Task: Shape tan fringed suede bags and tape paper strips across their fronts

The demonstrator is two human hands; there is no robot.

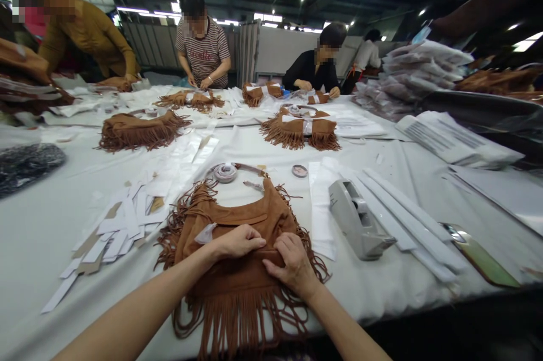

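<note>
A brown fringed suede handbag (237,282) lies flat on the table before me, its long fringe hanging toward the near edge. My left hand (240,241) rests on the middle of the bag, with thumb and fingers closed on the suede. Just to its right, my right hand (292,262) pinches the bag's material with curled fingers. The exact fold between the fingertips is partly hidden. A clear plastic wrap (206,233) shows on the bag left of my left hand. Beyond the bag's opening lies a wrapped, coiled strap (224,172).
A grey tape dispenser (358,219), white strips (407,219) and a phone (483,256) lie to the right. Paper scraps (123,225) spread at left. More fringed bags (299,126) lie farther back. Several people work across the table (229,146). Plastic-wrapped packages (416,72) are stacked at back right.
</note>
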